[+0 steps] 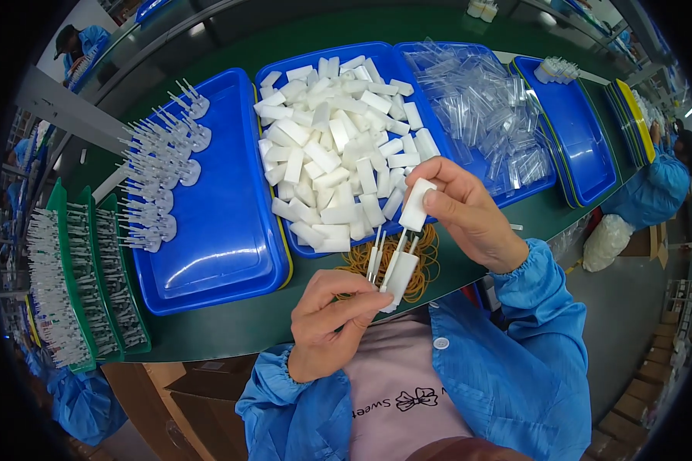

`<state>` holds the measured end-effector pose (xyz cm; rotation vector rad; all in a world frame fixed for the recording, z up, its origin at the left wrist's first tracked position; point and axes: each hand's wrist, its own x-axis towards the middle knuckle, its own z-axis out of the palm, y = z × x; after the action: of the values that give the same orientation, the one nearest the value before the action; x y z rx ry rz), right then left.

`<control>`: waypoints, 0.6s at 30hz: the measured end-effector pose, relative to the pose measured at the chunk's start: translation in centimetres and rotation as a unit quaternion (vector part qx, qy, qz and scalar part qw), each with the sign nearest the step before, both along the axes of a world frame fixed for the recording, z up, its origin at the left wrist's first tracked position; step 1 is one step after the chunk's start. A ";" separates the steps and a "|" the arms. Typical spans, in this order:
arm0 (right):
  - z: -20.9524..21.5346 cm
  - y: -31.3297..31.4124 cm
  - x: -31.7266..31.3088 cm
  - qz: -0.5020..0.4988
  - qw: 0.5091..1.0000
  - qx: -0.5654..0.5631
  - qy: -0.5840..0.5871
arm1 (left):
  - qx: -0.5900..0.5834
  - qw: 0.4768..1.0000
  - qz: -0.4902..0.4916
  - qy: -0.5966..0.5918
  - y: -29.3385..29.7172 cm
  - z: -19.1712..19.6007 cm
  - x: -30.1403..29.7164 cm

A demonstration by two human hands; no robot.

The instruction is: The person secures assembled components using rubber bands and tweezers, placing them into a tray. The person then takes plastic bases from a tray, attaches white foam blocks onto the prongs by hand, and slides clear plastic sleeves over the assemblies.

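Note:
My left hand (329, 316) pinches the base of a white plastic part with several thin upright prongs (374, 260). A white foam-like block (402, 274) sits on that part, close to my fingertips. Above it, my right hand (473, 219) grips another white block (416, 204) between thumb and fingers. The lower end of this block meets the tip of one prong; whether the prong has entered it, I cannot make out. Behind my hands lies a blue tray (309, 251) heaped with similar white blocks (338, 146).
At left, a blue tray (215, 261) holds pronged parts (161, 177) along its edge, beside green racks (92, 269) of similar parts. Clear plastic sleeves (484, 107) fill a right-hand tray; another blue tray (584, 146) lies beyond. Rubber bands (424, 269) lie below my hands. A co-worker (661, 180) sits far right.

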<state>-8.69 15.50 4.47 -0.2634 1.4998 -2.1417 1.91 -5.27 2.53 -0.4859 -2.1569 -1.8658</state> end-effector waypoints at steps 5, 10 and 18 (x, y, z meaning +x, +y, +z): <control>-0.6 -0.6 0.2 0.004 1.000 -0.007 -0.004 | -0.030 0.999 0.007 -0.006 0.0 -0.2 -0.2; 0.0 -0.4 0.7 0.049 0.999 0.008 -0.008 | -0.067 0.997 0.001 0.034 -0.3 -0.1 -0.5; -0.9 0.4 2.3 0.045 0.983 0.062 0.166 | -0.071 0.993 0.035 0.091 0.5 -0.2 -0.4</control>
<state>-6.38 15.94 3.55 -0.6578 1.7592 -1.9947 1.51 -4.78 2.35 -0.5773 -2.1645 -1.5741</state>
